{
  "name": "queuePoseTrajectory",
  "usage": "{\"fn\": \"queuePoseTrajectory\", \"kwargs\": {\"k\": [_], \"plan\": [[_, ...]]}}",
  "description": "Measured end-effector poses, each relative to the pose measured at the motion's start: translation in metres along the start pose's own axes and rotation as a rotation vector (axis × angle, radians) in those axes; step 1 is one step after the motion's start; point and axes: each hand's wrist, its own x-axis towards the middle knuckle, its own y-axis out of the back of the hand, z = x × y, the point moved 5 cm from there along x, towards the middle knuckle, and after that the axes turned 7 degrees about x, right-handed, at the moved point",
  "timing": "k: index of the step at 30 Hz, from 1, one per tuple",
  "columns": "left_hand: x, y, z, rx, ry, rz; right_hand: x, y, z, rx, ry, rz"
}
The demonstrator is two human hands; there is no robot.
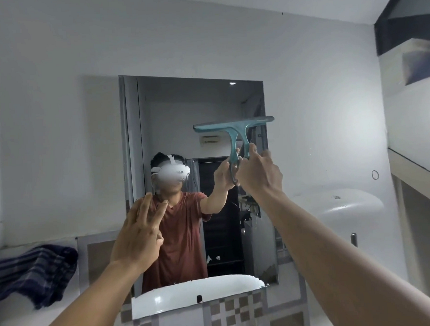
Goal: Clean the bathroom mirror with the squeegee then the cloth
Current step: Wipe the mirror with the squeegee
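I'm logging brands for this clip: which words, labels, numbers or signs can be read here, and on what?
No text here can be read.
On the beige box reflected in the mirror: dark marks, too small and blurred to read.
On the squeegee: no lettering I can make out.

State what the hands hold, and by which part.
The right hand grips the squeegee by the lower end of its handle, blade on top. The left hand holds nothing; its fingers are spread.

No writing can be read. A pale box [209, 140] reflected in the mirror [169, 115] — centre of the frame — bears dark marks, too blurred.
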Motion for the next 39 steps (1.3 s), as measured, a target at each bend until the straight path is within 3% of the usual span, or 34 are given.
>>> {"fn": "queuePoseTrajectory", "kwargs": {"k": [17, 39], "plan": [[-0.002, 0.003, -0.002, -0.032, -0.024, 0.003, -0.003, -0.016, 0.006, 0.082, 0.056, -0.052], [-0.02, -0.004, -0.006, -0.044, -0.064, 0.01, -0.079, -0.091, -0.061, 0.543, -0.226, -0.108]]}}
